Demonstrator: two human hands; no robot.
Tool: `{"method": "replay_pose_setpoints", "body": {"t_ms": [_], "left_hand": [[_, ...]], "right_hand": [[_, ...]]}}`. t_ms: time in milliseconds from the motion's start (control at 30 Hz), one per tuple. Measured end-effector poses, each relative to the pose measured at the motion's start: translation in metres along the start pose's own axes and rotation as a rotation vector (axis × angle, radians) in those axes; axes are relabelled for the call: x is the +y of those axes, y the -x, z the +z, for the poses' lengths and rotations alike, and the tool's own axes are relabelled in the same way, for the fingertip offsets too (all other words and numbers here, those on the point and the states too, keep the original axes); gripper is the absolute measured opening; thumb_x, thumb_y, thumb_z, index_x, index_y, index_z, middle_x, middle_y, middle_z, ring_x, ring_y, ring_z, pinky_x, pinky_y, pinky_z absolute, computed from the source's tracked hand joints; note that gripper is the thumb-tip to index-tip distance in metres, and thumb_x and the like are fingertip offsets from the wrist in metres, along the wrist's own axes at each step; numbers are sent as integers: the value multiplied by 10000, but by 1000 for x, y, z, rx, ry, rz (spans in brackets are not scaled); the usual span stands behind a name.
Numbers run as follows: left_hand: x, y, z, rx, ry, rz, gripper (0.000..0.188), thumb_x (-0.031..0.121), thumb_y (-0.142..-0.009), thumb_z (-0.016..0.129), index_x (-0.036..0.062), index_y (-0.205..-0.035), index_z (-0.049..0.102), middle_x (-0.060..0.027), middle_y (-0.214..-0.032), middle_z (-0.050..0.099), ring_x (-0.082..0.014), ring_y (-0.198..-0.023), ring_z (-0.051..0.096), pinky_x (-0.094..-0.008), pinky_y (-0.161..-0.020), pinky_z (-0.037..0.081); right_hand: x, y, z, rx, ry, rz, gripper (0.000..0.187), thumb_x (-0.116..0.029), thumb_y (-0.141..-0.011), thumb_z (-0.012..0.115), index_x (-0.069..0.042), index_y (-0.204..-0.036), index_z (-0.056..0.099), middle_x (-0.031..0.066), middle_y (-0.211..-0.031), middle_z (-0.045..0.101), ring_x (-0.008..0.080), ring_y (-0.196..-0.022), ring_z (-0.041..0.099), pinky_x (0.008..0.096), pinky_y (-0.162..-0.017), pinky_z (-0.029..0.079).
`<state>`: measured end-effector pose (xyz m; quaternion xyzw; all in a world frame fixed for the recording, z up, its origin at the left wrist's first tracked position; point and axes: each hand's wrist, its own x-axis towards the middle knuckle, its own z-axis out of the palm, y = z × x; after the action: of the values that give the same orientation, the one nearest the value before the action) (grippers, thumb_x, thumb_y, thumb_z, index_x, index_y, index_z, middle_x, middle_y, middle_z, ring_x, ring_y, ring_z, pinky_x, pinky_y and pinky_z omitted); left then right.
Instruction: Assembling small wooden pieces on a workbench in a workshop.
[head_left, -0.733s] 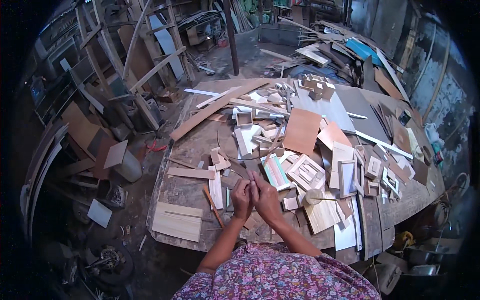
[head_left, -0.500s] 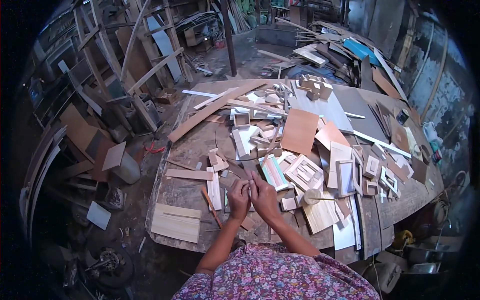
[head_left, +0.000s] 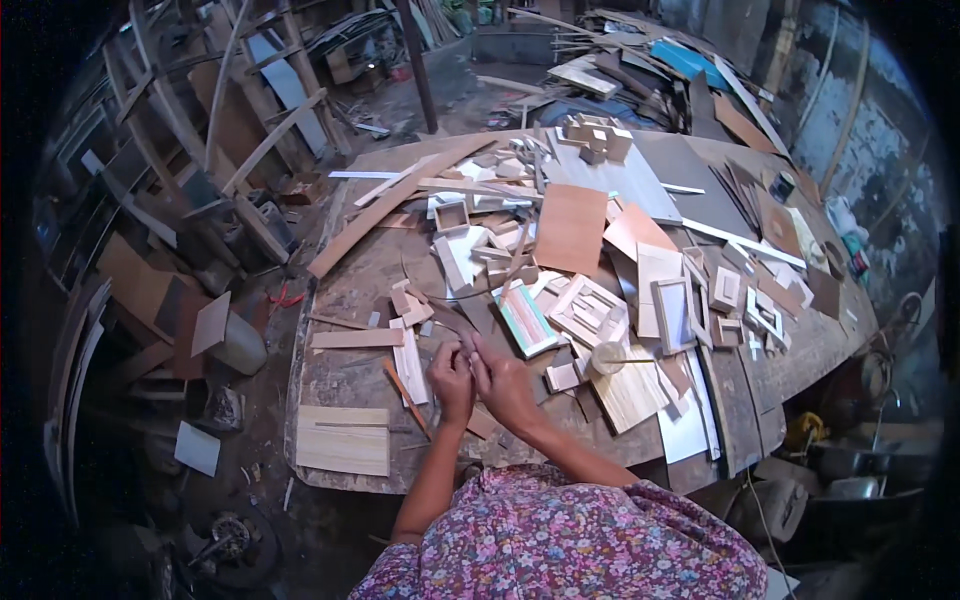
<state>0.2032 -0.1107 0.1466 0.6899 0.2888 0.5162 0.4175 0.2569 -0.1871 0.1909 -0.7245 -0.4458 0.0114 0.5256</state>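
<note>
Fingers (head_left: 484,356) of L hand (head_left: 452,387) & R hand (head_left: 510,390) bunched narrow, tips together; can't tell if holding anything. Green-edged panel (head_left: 527,319) approx 1 o'clock of hands, orange-brown stick (head_left: 405,397) approx 8, both on worktop (head_left: 338,382).

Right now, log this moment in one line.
left hand: fingers curled | right hand: beside left | grip contents: unclear | nearby: green-edged piece

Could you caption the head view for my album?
Bare left hand and right hand close together over a worn brown wooden table scattered with pale rectangular wooden frames.
</note>
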Motion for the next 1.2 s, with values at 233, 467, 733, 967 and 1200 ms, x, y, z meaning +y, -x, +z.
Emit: {"method": "replay_pose_setpoints", "body": {"t_ms": [233,467,733,967,1200], "left_hand": [[12,5,7,-37,55,-33,53,4,-793,498,-18,-755,528,-72,-649,527,-127,-588,497,-265,-545,407],[15,4,8,-83,121,-59,36,-22,-785,509,-17,-755,528,-37,-648,521,-88,-586,481,-231,-541,407],[3,2,5,-80,46,-49,46,-18,-795,525,-14,-755,546,-3,-682,535,-54,-634,460,-203,-567,393],[-5,2,7,-33,64,-53,36,3,-781,525,-9,-749,536,-73,-625,536,-112,-562,480,-275,-522,398],[-12,4,5,-50,36,-71,26,-20,-762,508,-18,-758,533,-105,-620,527,-140,-548,493,-288,-518,394]], "right_hand": [[0,-6,-7,7,-50,85,299,-163,-840,480,7,-1077,547,248,-617,516,345,-539,553,394,-487,406],[-3,-10,-10,23,-96,101,295,-160,-844,475,12,-1071,550,256,-634,521,336,-541,559,375,-491,408],[2,-4,-6,91,-113,-22,302,-141,-842,476,6,-1099,535,261,-683,543,334,-594,577,368,-527,426],[-2,2,-4,81,20,-44,288,-127,-832,482,-3,-1082,551,249,-690,549,341,-575,564,385,-507,421],[-3,-5,-5,-42,70,46,284,-159,-829,489,-8,-1058,566,244,-624,524,353,-541,550,400,-484,413]]}}
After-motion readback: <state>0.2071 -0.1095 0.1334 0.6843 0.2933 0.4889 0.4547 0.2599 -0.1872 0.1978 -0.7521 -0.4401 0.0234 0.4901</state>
